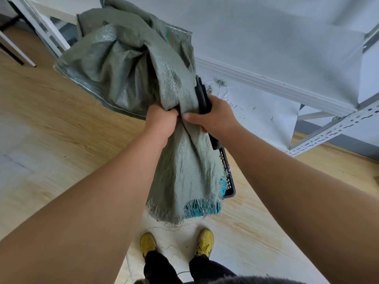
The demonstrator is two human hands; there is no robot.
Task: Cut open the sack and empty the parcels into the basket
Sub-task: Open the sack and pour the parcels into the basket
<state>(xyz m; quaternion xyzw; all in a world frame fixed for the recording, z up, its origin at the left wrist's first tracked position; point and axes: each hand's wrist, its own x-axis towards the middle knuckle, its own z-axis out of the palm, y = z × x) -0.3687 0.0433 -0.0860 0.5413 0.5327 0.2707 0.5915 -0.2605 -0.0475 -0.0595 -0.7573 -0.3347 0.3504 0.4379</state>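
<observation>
The grey-green sack (131, 64) hangs bunched above the dark basket (228, 177), its frayed end at six o'clock. The left hand (162, 119) and right hand (215, 117) both clench its gathered middle. Something teal (213, 209) shows under the fringe. Yellow shoes (205, 241) stand below.

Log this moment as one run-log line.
left hand: grips sack | right hand: grips sack | sack: bunched, frayed open end hanging over basket | parcels: none visible

Wooden floor (51, 111), white metal shelving (336, 124), yellow shoes (205, 242) (loose threads nearby), white table legs (47, 27)
</observation>
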